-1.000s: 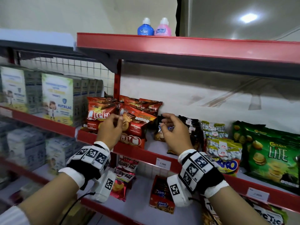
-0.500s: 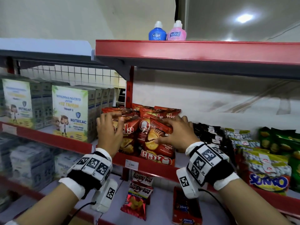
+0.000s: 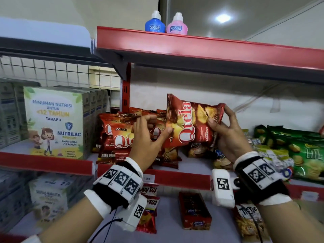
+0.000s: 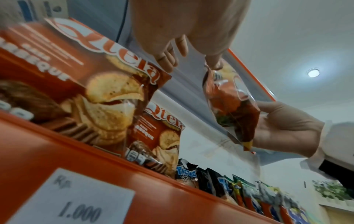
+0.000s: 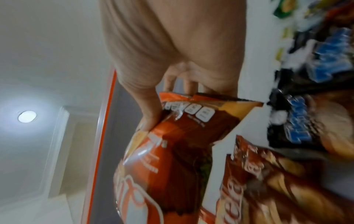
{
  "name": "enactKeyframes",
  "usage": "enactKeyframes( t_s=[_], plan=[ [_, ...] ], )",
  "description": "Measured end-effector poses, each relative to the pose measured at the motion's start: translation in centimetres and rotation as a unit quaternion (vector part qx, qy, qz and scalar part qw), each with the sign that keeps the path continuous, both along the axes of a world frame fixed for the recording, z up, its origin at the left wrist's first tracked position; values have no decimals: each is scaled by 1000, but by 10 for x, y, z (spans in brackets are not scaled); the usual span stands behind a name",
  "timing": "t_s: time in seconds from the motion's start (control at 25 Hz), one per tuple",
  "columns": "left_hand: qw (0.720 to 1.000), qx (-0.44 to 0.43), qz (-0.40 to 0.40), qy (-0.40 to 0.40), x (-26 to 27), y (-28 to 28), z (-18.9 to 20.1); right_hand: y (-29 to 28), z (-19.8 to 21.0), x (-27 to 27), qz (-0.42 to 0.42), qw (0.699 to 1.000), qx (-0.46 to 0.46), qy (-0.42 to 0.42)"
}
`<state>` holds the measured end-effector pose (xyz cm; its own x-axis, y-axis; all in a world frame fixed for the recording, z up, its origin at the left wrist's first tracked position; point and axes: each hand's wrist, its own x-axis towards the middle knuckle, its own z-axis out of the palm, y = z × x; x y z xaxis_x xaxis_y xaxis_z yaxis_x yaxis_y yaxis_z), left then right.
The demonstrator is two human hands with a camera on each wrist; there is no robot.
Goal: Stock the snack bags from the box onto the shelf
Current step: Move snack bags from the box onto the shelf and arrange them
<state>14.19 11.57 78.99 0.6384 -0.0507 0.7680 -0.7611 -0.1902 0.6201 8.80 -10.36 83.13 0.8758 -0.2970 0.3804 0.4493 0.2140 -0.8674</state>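
Observation:
A red Qtela snack bag (image 3: 191, 123) is in the air in front of the middle shelf (image 3: 184, 178), turned on its side. My right hand (image 3: 218, 116) grips its right end, thumb in front and fingers behind; the right wrist view shows the same bag (image 5: 172, 151) pinched at its sealed end. My left hand (image 3: 160, 124) is at the bag's left end with fingers loosely spread; its thumb (image 4: 212, 63) touches the bag (image 4: 231, 106). Several more Qtela bags (image 3: 119, 135) stand on the shelf just left of and behind it. The box is out of view.
Nutrilac cartons (image 3: 52, 120) fill the shelf to the left. Black snack bags (image 3: 219, 155) and green Lite bags (image 3: 298, 151) lie to the right. Two bottles (image 3: 155, 23) stand on the top shelf. More snacks (image 3: 194, 213) sit on the lower shelf. A price tag (image 4: 76, 201) marks the shelf edge.
Both hands were pressing on the Qtela bags on the shelf. Now the right hand has lifted one bag up and turned it sideways, and the left hand has come to its left end.

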Motion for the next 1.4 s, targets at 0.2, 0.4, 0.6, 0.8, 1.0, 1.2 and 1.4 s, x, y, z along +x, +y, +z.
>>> enactKeyframes(
  t_s=[0.2, 0.4, 0.6, 0.8, 1.0, 1.2, 1.4],
  plan=[
    [989, -11, -147, 35, -4, -9, 12, 17, -33, 0, 16, 997, 76, 5],
    [997, 49, -45, -40, 5, -6, 27, 1, -34, 0, -98, 957, -271, 21],
    [980, 58, 121, -146, 7, -8, 22, 15, -51, 18, -39, 941, -334, 44],
    [967, 120, 225, -29, 8, 4, -17, 26, -85, 34, -106, 936, -328, 68],
    [939, 237, 248, 4, 15, -2, -29, 34, -90, 39, -60, 917, -387, 70],
    [932, 251, 262, 0, 16, 1, -27, 25, -68, 23, 9, 869, -482, 106],
    [924, 286, 249, -57, 25, 14, -1, -30, 20, 18, -67, 873, -469, 112]
  ],
)
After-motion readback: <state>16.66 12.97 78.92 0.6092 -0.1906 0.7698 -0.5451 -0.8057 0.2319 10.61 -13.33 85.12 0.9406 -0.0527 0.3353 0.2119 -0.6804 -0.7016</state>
